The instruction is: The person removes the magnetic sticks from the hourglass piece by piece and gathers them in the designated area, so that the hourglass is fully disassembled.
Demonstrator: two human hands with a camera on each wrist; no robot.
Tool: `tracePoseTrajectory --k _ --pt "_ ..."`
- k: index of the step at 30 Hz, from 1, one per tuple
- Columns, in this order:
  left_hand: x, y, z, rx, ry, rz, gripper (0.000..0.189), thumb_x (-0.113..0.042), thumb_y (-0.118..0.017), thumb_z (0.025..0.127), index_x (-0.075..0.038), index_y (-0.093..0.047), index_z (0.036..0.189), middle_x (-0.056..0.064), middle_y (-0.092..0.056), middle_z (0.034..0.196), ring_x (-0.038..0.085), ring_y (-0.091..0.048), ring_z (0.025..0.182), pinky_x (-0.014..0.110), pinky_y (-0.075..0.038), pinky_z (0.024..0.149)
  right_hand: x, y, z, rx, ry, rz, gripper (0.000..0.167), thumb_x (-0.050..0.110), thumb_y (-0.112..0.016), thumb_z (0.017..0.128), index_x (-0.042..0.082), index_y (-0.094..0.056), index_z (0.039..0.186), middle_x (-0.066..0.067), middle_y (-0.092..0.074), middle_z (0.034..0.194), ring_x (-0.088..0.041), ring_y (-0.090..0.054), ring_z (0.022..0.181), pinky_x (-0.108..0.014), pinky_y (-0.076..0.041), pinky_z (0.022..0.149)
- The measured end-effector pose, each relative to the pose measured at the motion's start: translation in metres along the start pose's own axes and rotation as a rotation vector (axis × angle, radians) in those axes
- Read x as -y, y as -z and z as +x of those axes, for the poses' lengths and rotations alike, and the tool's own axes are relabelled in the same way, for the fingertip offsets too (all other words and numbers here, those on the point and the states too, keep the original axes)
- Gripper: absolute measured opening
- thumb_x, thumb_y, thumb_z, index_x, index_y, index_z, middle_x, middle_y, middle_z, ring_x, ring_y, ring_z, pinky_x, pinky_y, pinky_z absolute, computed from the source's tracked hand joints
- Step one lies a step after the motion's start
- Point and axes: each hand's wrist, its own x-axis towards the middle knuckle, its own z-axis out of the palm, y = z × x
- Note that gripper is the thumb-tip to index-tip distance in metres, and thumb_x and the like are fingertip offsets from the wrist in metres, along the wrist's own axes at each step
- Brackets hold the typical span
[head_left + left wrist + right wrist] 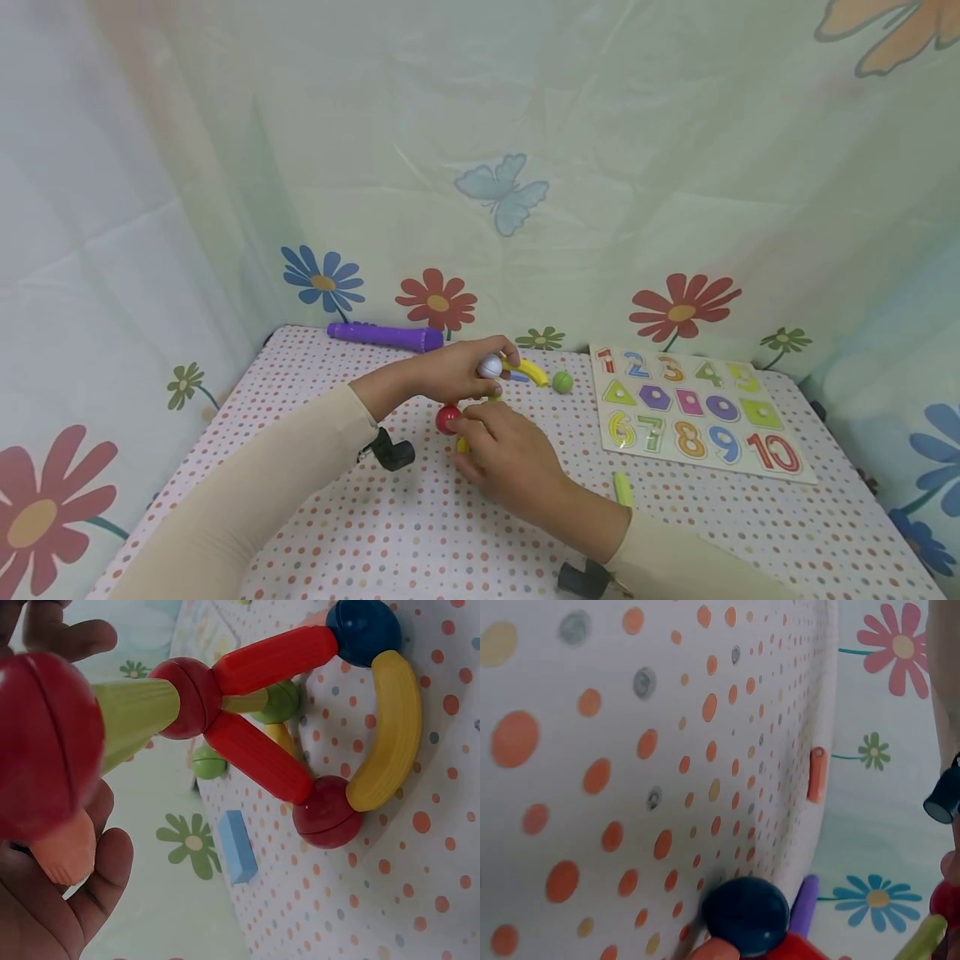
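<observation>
A ball-and-rod toy figure stands between both hands. In the left wrist view, a large red ball [49, 742] tops a light green rod [139, 720]. Below, two red rods spread to a blue ball [365, 631] and a dark red ball [328, 812], bridged by a curved yellow rod [391, 735]. My left hand [455, 371] holds the figure's upper end, where an orange rod [64, 851] lies among the fingers. My right hand [513, 458] grips the lower part; its fingertip [716, 950] touches the blue ball [746, 916]. The palm side of the right hand is hidden.
A purple tube [386, 336] lies at the back left. Behind the hands are a curved yellow rod [532, 372], a green ball [562, 382] and a blue block [238, 847]. A number puzzle board [697, 414] lies at right, a light green rod [623, 490] nearer.
</observation>
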Motion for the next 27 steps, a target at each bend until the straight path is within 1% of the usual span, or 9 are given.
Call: tracePoseTrajectory --k 3,6,11,14,18,21,23,25,27 --pt "0.001 0.000 0.000 -0.001 -0.004 0.007 0.036 -0.010 -0.067 0.101 -0.022 -0.050 0.130 0.000 -0.064 0.114 0.014 -0.063 0.090 0.028 -0.054 0.078 0.004 -0.005 0.006 -0.015 0.007 -0.027 0.044 0.022 -0.088 0.080 0.009 -0.067 0.117 -0.006 -0.061 0.116 -0.019 -0.061 0.100 -0.028 -0.056 0.078" --pt "0.001 0.000 0.000 -0.001 -0.008 0.006 0.035 -0.010 -0.066 0.101 -0.021 -0.051 0.130 -0.001 -0.064 0.113 0.015 -0.064 0.089 0.029 -0.054 0.079 0.006 -0.008 0.009 -0.040 0.014 -0.053 0.040 0.018 -0.088 0.081 0.009 -0.069 0.115 -0.007 -0.061 0.115 -0.019 -0.062 0.097 -0.028 -0.056 0.074" --pt "0.001 -0.001 0.001 0.001 -0.003 -0.002 0.035 -0.009 -0.066 0.101 -0.021 -0.051 0.130 0.000 -0.064 0.114 0.016 -0.064 0.088 0.029 -0.055 0.077 0.006 -0.012 0.011 -0.065 0.029 -0.115 0.033 0.015 -0.087 0.081 0.010 -0.073 0.110 -0.007 -0.063 0.112 -0.019 -0.062 0.094 -0.026 -0.056 0.070" --pt "0.000 -0.001 0.001 -0.001 0.002 -0.002 0.035 -0.009 -0.066 0.100 -0.021 -0.051 0.130 0.001 -0.064 0.115 0.015 -0.063 0.088 0.028 -0.055 0.077 0.005 -0.013 0.011 -0.079 0.042 -0.145 0.028 0.014 -0.084 0.083 0.010 -0.073 0.109 -0.006 -0.065 0.111 -0.018 -0.062 0.093 -0.025 -0.056 0.069" --pt "0.000 0.000 0.000 -0.001 0.001 -0.003 0.036 -0.009 -0.066 0.100 -0.021 -0.051 0.130 0.004 -0.065 0.116 0.016 -0.063 0.088 0.029 -0.055 0.077 0.004 -0.014 0.012 -0.105 0.062 -0.162 0.023 0.013 -0.080 0.085 0.010 -0.073 0.108 -0.006 -0.066 0.109 -0.019 -0.063 0.092 -0.025 -0.056 0.066" --pt "-0.001 0.000 -0.001 0.001 -0.007 -0.001 0.036 -0.009 -0.066 0.100 -0.020 -0.051 0.130 0.006 -0.065 0.117 0.017 -0.063 0.087 0.029 -0.055 0.077 0.004 -0.014 0.012 -0.122 0.075 -0.166 0.023 0.012 -0.079 0.084 0.009 -0.073 0.106 -0.006 -0.066 0.108 -0.018 -0.063 0.091 -0.024 -0.055 0.065" --pt "-0.001 0.000 -0.001 0.002 -0.009 0.005 0.036 -0.009 -0.067 0.100 -0.020 -0.051 0.130 0.006 -0.065 0.117 0.017 -0.063 0.087 0.029 -0.054 0.076 0.003 -0.013 0.011 -0.122 0.073 -0.168 0.024 0.013 -0.080 0.083 0.009 -0.072 0.105 -0.005 -0.067 0.108 -0.018 -0.064 0.092 -0.025 -0.056 0.065" --pt "-0.001 0.000 -0.001 0.002 -0.004 0.001 0.036 -0.010 -0.067 0.100 -0.021 -0.051 0.130 0.006 -0.065 0.116 0.015 -0.062 0.086 0.028 -0.054 0.075 0.003 -0.012 0.009 -0.113 0.067 -0.173 0.026 0.016 -0.082 0.082 0.009 -0.072 0.105 -0.005 -0.067 0.109 -0.019 -0.065 0.094 -0.025 -0.057 0.068" --pt "-0.001 0.001 -0.001 0.007 0.011 -0.014 0.035 -0.010 -0.067 0.100 -0.022 -0.051 0.129 0.005 -0.065 0.112 0.016 -0.061 0.079 0.028 -0.054 0.068 0.003 -0.010 0.007 -0.108 0.063 -0.175 0.030 0.019 -0.083 0.081 0.009 -0.071 0.106 -0.005 -0.067 0.109 -0.019 -0.065 0.096 -0.026 -0.058 0.072"
